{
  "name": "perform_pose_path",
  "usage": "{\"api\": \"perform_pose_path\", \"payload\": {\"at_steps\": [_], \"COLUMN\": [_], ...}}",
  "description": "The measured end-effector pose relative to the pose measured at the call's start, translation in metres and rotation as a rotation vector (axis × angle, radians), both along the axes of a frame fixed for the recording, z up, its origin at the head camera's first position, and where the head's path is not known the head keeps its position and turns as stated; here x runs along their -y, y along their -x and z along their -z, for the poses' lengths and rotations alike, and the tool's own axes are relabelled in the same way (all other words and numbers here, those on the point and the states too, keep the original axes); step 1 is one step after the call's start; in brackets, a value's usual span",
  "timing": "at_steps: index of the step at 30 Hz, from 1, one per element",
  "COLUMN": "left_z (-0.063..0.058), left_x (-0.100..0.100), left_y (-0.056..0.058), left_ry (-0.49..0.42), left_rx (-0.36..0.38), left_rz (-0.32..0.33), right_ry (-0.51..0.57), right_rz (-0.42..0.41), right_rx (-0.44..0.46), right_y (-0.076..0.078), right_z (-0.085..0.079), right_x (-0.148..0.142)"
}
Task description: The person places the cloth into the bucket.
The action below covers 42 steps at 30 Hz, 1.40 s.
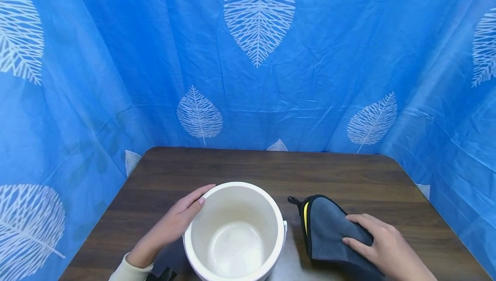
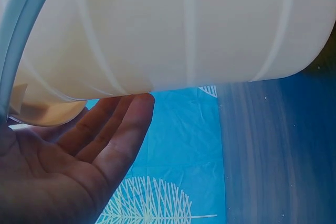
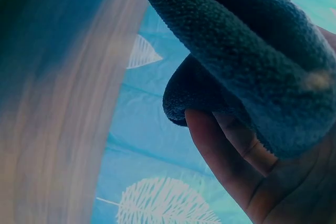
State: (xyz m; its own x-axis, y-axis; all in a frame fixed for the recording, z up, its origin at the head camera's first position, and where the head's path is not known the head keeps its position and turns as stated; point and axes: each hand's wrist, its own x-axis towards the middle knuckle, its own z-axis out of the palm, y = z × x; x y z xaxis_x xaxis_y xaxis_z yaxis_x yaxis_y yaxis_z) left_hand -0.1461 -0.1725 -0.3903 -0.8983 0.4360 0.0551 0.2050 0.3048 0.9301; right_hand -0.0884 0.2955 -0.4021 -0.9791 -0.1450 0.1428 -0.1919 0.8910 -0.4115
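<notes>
A white bucket [image 1: 236, 246] stands at the front middle of the table, its open top facing up and its inside bare. My left hand [image 1: 176, 220] holds the bucket's left rim, thumb at the edge and fingers along the outer wall. In the left wrist view, the fingers [image 2: 113, 135] lie against the ribbed bucket side [image 2: 157, 30]. To the right, my right hand [image 1: 387, 242] grips a folded grey cloth [image 1: 333, 225] with black edging, a yellow inner side and a small corner loop. Its plush fabric [image 3: 247, 72] droops over the fingers in the right wrist view.
The brown wooden table [image 1: 271, 164] has rounded far corners. Blue curtains [image 1: 310, 57] with white leaf prints hang behind it and along both sides. A small black item [image 1: 166, 274] shows beside the left sleeve [image 1: 129, 271] at the bottom edge.
</notes>
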Motion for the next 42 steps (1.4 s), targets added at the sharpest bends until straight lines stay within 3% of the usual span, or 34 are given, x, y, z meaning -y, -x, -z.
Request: {"api": "perform_pose_path", "payload": {"at_steps": [8,24,31,42], "left_z": [-0.001,-0.003,-0.001,-0.001], "left_x": [0.001,0.002,0.001,0.000], "left_y": [0.000,0.000,0.001,0.000], "left_ry": [-0.002,0.003,0.023,0.018], "left_rx": [-0.006,-0.038,-0.028,-0.025], "left_rz": [0.009,0.006,-0.007,-0.007], "right_ry": [-0.009,0.006,-0.023,-0.009], "right_rz": [-0.037,-0.048,-0.075,-0.071], "right_rx": [-0.113,-0.182,-0.283,-0.303], "right_y": [0.003,0.005,0.008,0.008], "right_z": [-0.008,-0.016,-0.019,-0.025], "right_x": [0.007,0.010,0.009,0.010]}}
